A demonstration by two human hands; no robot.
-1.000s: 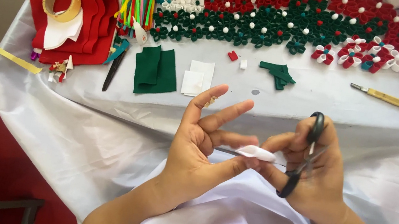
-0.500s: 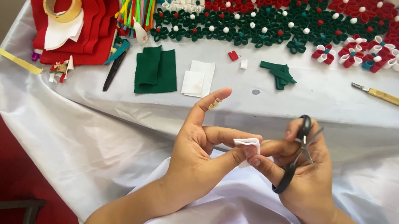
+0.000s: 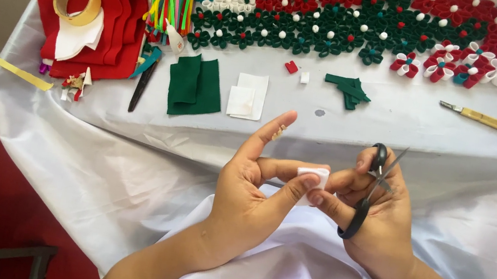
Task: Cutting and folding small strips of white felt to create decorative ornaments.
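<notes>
Left hand (image 3: pixel 251 189) pinches a small white felt piece (image 3: pixel 313 177) between thumb and middle finger, index raised clear, so the edge faces the right hand (image 3: pixel 375 211). That hand grips black scissors (image 3: pixel 369 190), blades near-shut and pointing to 1 o'clock, fingertips steadying the piece. White cloth-covered table (image 3: pixel 396 116) beyond; green felt (image 3: pixel 194 85) at 11 o'clock, yellow craft knife (image 3: pixel 491 121) at 2 o'clock.

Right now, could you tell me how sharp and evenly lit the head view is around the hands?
Head view: soft, even light, no glare; left hand, right hand, white felt piece and scissors fairly sharp; the white tablecloth shows gentle fold shadows.
</notes>
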